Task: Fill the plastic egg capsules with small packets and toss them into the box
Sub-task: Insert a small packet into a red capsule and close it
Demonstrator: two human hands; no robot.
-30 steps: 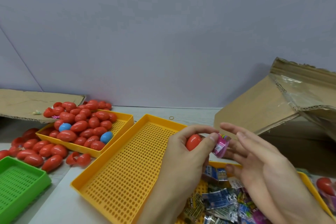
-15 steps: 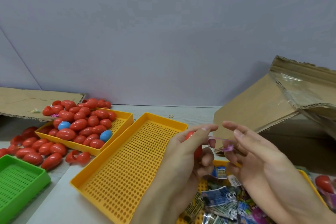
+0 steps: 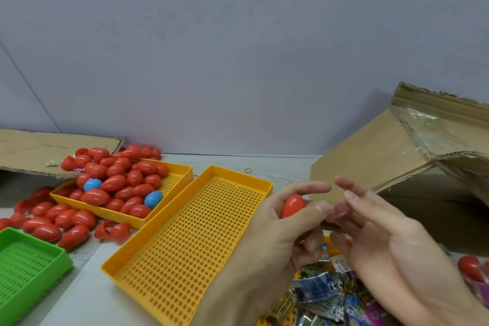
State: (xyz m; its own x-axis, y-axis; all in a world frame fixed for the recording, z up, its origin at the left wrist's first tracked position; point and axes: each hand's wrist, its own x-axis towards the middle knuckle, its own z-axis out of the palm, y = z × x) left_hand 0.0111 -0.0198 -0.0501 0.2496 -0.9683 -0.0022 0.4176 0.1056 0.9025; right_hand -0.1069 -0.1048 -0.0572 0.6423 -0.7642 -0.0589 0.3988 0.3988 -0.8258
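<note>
Left hand (image 3: 280, 230) grips a red egg capsule (image 3: 293, 206) between thumb and fingers, held above the near end of an empty yellow perforated tray (image 3: 190, 241). Right hand (image 3: 381, 230) sits just beside it, fingers loosely extended, tips at a blurred pinkish packet (image 3: 340, 211) by the capsule; grip unclear. Small packets (image 3: 317, 291) heaped below. Cardboard box (image 3: 391, 167) behind, right. More red capsules (image 3: 119, 180) fill a far yellow tray on the surface.

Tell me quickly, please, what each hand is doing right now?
Left hand: holds a red egg capsule.
Right hand: fingers mostly straight; whether it pinches anything cannot be told.
</note>
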